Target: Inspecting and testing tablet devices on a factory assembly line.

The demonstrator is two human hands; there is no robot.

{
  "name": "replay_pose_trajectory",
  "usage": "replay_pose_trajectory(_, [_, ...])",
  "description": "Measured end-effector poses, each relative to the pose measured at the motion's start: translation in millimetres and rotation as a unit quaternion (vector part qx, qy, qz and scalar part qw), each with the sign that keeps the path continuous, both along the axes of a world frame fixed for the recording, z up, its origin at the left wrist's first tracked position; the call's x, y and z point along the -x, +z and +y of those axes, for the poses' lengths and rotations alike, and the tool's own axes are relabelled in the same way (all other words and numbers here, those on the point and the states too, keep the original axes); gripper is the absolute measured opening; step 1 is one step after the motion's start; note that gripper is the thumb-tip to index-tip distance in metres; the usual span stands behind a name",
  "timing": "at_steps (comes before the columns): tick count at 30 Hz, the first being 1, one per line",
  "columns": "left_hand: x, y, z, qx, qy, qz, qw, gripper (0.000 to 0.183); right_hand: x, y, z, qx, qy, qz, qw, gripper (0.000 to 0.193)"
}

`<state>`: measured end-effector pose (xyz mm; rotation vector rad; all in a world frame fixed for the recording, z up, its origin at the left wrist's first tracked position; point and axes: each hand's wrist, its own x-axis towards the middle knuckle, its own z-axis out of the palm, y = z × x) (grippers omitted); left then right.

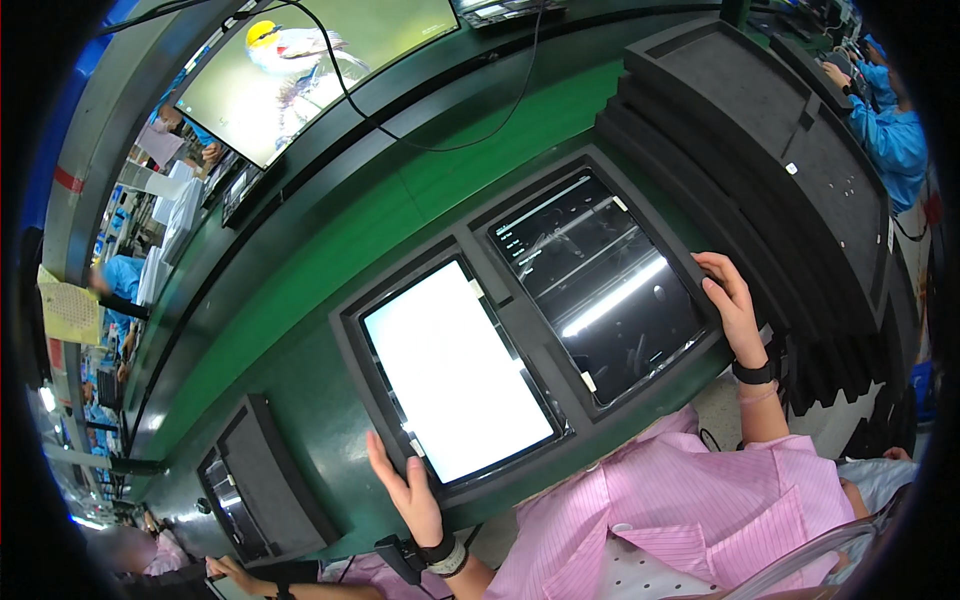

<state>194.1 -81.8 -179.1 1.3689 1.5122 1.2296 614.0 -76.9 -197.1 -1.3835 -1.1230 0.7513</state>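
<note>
A black foam tray (525, 325) lies slantwise on the green bench before me, with two tablets in its side-by-side recesses. The left tablet (455, 365) glows plain white. On the right tablet (605, 280) the screen is dark, with small light text at its upper corner and ceiling-light reflections. Small pale tabs stick to the edges of both. My left hand (412, 505) grips the tray's near left edge, thumb and fingers against the rim. At the tray's right edge, my right hand (732, 308) has its curled fingers on the rim.
Black foam trays (720, 110) stand stacked at the right. Another foam tray (265, 480) with a dark device sits at the lower left, near another person's hand (232, 575). A monitor (400, 35) stands behind the bench (290, 340), and a black cable (440, 148) loops down over it.
</note>
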Motion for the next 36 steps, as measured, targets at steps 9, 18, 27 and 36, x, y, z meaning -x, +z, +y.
replay_pose_trajectory(9, [-4.1, 3.7, 3.8, -0.014, 0.024, 0.014, 1.000, 0.051, 1.6, -4.0, 0.5, -0.016, -0.024, 0.020, 0.999, 0.025])
replay_pose_trajectory(18, [-1.6, -1.7, 3.6, -0.038, 0.021, 0.015, 0.999, 0.052, -0.1, -6.8, 0.3, -0.019, -0.037, 0.000, 0.999, 0.023])
replay_pose_trajectory(27, [-0.3, 1.1, 1.0, -0.039, 0.023, -0.001, 0.999, 0.053, 4.0, -5.3, -1.1, -0.012, -0.057, 0.017, 0.998, 0.021])
replay_pose_trajectory(36, [8.4, 0.3, -2.9, -0.050, -0.095, -0.014, 0.994, 0.087, 5.0, -0.8, -14.1, -0.028, -0.019, -0.010, 0.999, 0.034])
